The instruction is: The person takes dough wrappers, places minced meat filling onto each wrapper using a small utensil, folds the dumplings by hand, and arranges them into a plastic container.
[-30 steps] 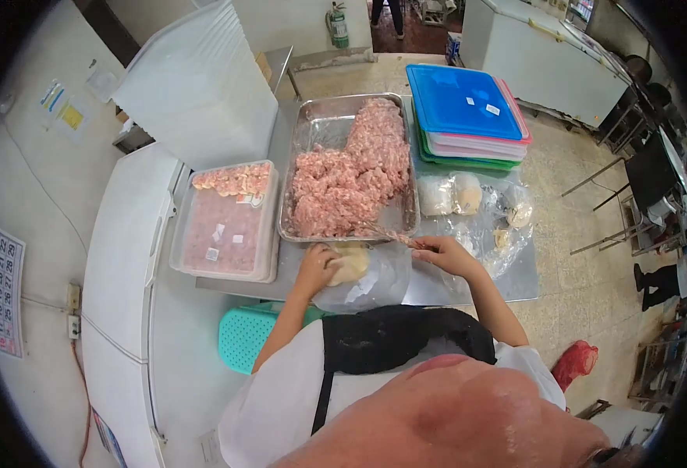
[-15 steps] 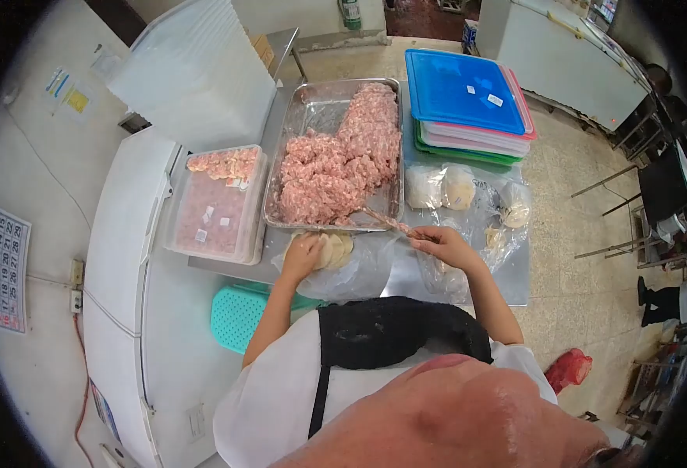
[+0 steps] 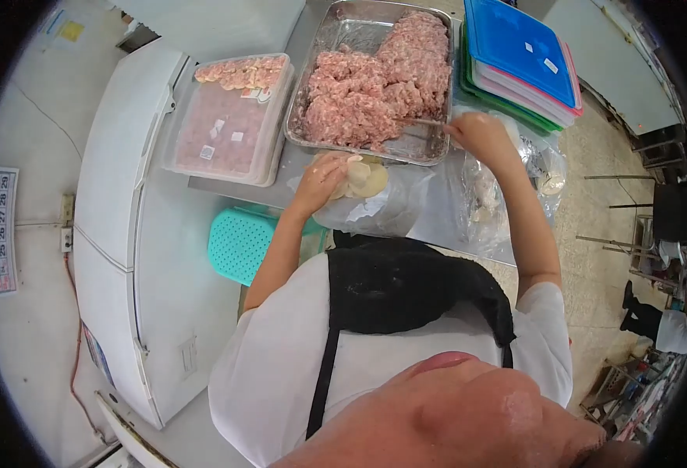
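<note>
My left hand (image 3: 321,186) is curled at the near edge of the metal tray, its fingers closed on a round dough wrapper. Beside it, more pale dough wrappers (image 3: 368,181) lie on clear plastic. My right hand (image 3: 480,134) grips a thin, stick-like utensil (image 3: 429,122) over the tray's right side. The utensil's far end meets the ground meat (image 3: 351,105), and its exact shape is hidden there. That pink meat is heaped in the deep metal tray (image 3: 423,148).
Left of the tray stands a lidded plastic container (image 3: 226,129). Blue, pink and green lids (image 3: 523,47) are stacked at the back right. Plastic bags (image 3: 484,191) with dough wrappers lie to the right. A turquoise perforated basket (image 3: 238,246) sits below the table's left edge.
My right hand has moved up and the utensil now reaches into the meat. My left hand has lifted slightly with a wrapper. The view has tilted downward.
</note>
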`<state>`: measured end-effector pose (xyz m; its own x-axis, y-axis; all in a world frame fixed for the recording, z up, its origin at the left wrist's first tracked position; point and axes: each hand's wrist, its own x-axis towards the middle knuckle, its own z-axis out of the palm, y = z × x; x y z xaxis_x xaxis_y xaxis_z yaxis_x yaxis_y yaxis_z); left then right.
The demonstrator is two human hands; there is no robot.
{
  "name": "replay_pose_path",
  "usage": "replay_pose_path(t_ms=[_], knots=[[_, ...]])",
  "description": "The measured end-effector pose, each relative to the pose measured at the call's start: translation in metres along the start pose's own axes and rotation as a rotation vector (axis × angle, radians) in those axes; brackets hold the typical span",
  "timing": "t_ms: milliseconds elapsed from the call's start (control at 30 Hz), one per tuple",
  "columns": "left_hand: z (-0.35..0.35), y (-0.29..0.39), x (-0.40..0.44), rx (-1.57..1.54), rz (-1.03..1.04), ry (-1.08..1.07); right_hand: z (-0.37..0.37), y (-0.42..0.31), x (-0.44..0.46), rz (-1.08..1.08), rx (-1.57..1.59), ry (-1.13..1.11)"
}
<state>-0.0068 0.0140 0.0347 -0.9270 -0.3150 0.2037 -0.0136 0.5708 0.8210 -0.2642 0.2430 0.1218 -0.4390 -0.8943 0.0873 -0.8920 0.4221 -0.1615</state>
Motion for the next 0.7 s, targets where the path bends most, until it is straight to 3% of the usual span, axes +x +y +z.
replay_pose_path(t_ms=[133, 300, 400, 467, 600, 700], knots=[[-0.012, 0.01, 0.006, -0.063, 0.061, -0.05, 0.045, -0.028, 0.026, -0.191, -0.284, 0.071], [-0.029, 0.008, 0.008, -0.073, 0.018, -0.057, 0.028, -0.07, 0.002, -0.183, -0.285, -0.057], [-0.035, -0.001, 0.005, -0.574, -0.31, -0.061, -0.014, -0.07, 0.008, -0.038, -0.34, -0.112], [-0.037, -0.009, 0.01, -1.11, -0.413, -0.05, -0.023, -0.067, 0.023, 0.006, -0.326, -0.091], [-0.052, -0.003, 0.019, -1.843, -0.625, -0.028, 0.039, -0.088, 0.019, -0.035, -0.324, -0.14], [-0.05, -0.043, 0.022, -1.974, -0.373, -0.125, 0.02, -0.09, 0.012, 0.025, -0.287, -0.209]])
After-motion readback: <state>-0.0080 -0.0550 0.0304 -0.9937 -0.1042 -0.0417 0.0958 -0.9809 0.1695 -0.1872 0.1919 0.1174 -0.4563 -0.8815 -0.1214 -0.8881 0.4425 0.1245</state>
